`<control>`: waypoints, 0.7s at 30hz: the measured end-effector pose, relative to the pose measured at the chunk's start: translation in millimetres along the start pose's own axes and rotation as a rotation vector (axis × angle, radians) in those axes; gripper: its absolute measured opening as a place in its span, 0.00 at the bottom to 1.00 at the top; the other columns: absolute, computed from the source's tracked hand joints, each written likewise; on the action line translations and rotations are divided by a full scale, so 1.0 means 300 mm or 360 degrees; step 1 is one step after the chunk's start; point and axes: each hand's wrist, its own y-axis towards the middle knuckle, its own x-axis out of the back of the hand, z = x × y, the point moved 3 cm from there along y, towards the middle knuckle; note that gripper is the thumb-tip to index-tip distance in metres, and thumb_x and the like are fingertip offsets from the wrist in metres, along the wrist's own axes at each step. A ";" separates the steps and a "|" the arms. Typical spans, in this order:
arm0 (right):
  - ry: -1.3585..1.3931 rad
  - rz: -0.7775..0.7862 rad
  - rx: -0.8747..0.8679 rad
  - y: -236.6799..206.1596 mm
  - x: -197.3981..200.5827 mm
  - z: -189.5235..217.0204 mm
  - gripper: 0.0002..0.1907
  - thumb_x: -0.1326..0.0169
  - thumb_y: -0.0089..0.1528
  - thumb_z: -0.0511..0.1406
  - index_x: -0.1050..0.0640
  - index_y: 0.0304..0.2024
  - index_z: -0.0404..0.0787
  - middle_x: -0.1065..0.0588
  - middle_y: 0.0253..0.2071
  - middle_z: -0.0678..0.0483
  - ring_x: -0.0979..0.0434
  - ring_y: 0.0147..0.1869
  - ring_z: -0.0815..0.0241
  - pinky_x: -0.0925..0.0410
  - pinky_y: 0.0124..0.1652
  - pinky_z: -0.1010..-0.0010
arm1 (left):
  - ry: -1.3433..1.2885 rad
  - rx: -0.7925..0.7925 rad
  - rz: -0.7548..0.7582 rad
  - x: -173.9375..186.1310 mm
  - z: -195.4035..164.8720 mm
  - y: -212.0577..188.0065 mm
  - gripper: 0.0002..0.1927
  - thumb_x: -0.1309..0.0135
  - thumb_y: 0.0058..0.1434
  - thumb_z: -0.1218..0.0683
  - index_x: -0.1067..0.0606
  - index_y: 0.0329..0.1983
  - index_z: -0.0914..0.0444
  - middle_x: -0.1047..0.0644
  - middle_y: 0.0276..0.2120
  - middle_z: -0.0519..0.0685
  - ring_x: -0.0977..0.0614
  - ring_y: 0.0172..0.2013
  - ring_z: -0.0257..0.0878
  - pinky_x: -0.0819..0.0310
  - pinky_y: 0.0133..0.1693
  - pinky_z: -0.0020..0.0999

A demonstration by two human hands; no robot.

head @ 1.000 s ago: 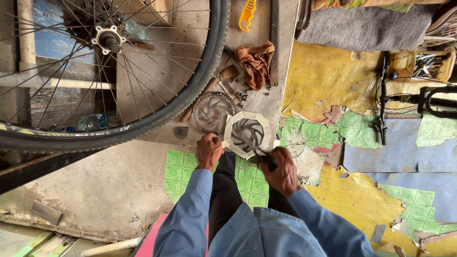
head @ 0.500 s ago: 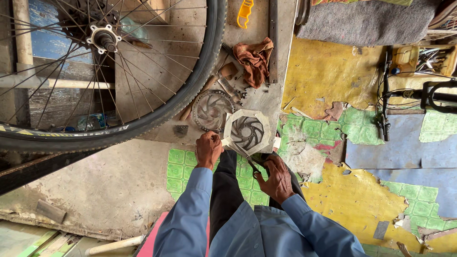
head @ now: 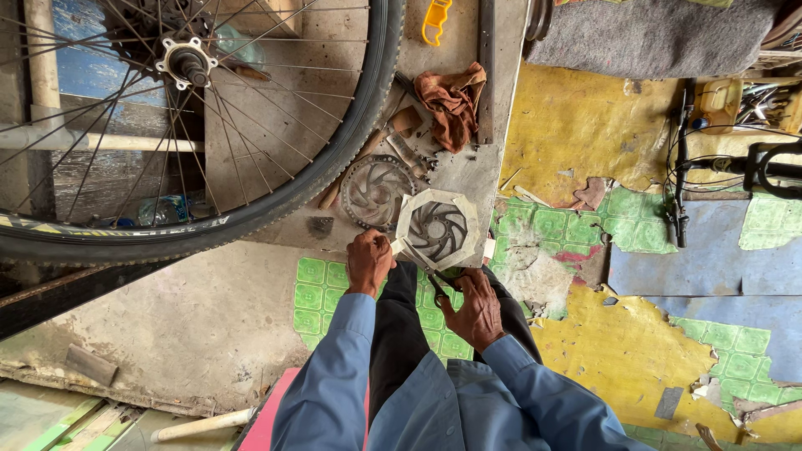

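Below the spoked wheel (head: 192, 125), left hand (head: 368, 260) grips octagonal card-backed disc (head: 438, 229); right hand (head: 476, 307) clasps pliers (head: 438, 288).

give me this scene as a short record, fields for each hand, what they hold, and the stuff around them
left hand: grips the left edge of the octagonal card packet
right hand: holds a dark tool just under the packet; its kind cannot be told
packet: pale card with a brake disc showing inside, resting on the bench edge
second disc: bare metal, lies on the bench left of the packet
bicycle wheel: tyre and spokes, upper left
rag: brown, crumpled, above the discs
floor: torn yellow and green covering
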 end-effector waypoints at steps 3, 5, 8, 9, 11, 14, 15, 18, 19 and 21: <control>0.0004 0.0067 -0.0027 0.004 -0.005 -0.007 0.21 0.32 0.51 0.36 0.26 0.40 0.32 0.31 0.46 0.44 0.27 0.50 0.43 0.31 0.47 0.56 | -0.0134 -0.0110 0.0017 -0.002 -0.008 0.003 0.15 0.55 0.62 0.52 0.20 0.31 0.63 0.20 0.14 0.49 0.19 0.28 0.48 0.29 0.52 0.42; 0.0025 0.0087 -0.0022 0.008 -0.004 -0.010 0.21 0.32 0.51 0.36 0.27 0.40 0.32 0.32 0.45 0.43 0.28 0.51 0.43 0.31 0.47 0.56 | -0.0225 0.0009 0.0043 -0.007 -0.002 0.004 0.15 0.55 0.62 0.52 0.20 0.30 0.62 0.21 0.14 0.50 0.17 0.26 0.47 0.24 0.49 0.40; 0.0051 0.0069 0.0000 0.014 0.004 -0.014 0.22 0.32 0.51 0.35 0.27 0.40 0.32 0.32 0.46 0.43 0.28 0.51 0.42 0.32 0.48 0.56 | -0.0249 0.0033 0.0040 -0.008 -0.003 0.005 0.15 0.55 0.62 0.52 0.20 0.29 0.62 0.21 0.14 0.52 0.15 0.24 0.47 0.22 0.48 0.38; 0.0057 0.0071 -0.0016 0.014 0.005 -0.015 0.22 0.32 0.50 0.35 0.27 0.40 0.31 0.32 0.46 0.43 0.28 0.51 0.42 0.32 0.48 0.56 | -0.0237 0.0017 0.0029 -0.006 -0.001 0.005 0.15 0.55 0.62 0.52 0.20 0.29 0.62 0.21 0.14 0.52 0.15 0.24 0.48 0.22 0.47 0.38; 0.0055 0.0065 -0.0009 0.015 0.007 -0.013 0.24 0.32 0.49 0.36 0.27 0.42 0.31 0.32 0.46 0.42 0.29 0.51 0.42 0.32 0.49 0.56 | -0.0246 0.0026 0.0029 0.000 0.005 0.005 0.15 0.55 0.61 0.52 0.20 0.30 0.62 0.20 0.15 0.51 0.15 0.25 0.47 0.21 0.45 0.39; 0.0031 0.0064 0.0016 0.016 0.006 -0.008 0.26 0.31 0.48 0.36 0.27 0.43 0.31 0.32 0.47 0.42 0.29 0.51 0.41 0.33 0.50 0.54 | -0.0223 0.0006 0.0018 0.008 0.007 0.001 0.15 0.54 0.61 0.51 0.19 0.30 0.62 0.20 0.15 0.51 0.15 0.26 0.47 0.22 0.45 0.40; 0.0023 0.0076 -0.0004 0.015 0.003 -0.007 0.26 0.31 0.49 0.37 0.27 0.43 0.31 0.32 0.47 0.42 0.29 0.52 0.41 0.34 0.50 0.54 | -0.0209 -0.0008 0.0013 0.009 0.005 0.000 0.15 0.54 0.61 0.51 0.19 0.30 0.62 0.20 0.15 0.52 0.15 0.27 0.48 0.22 0.45 0.40; 0.0054 0.0063 -0.0014 0.014 -0.001 -0.004 0.25 0.31 0.49 0.37 0.27 0.44 0.32 0.32 0.47 0.42 0.29 0.52 0.41 0.33 0.50 0.54 | -0.0265 0.0088 0.0053 0.008 0.008 -0.006 0.14 0.54 0.62 0.51 0.20 0.31 0.61 0.20 0.16 0.52 0.14 0.27 0.48 0.20 0.43 0.40; 0.0077 0.0048 -0.0006 0.015 -0.003 -0.002 0.25 0.31 0.50 0.37 0.27 0.44 0.32 0.32 0.48 0.42 0.28 0.52 0.42 0.33 0.50 0.55 | -0.0251 0.0081 0.0042 0.009 0.006 -0.007 0.15 0.54 0.62 0.50 0.20 0.31 0.61 0.20 0.16 0.51 0.14 0.28 0.49 0.21 0.43 0.41; 0.0086 0.0013 0.0026 0.014 -0.003 0.005 0.24 0.32 0.50 0.37 0.27 0.43 0.32 0.31 0.48 0.43 0.28 0.51 0.42 0.32 0.49 0.55 | -0.0222 0.0072 0.0028 0.008 0.005 -0.009 0.15 0.54 0.62 0.50 0.19 0.32 0.61 0.20 0.16 0.51 0.15 0.29 0.49 0.22 0.44 0.42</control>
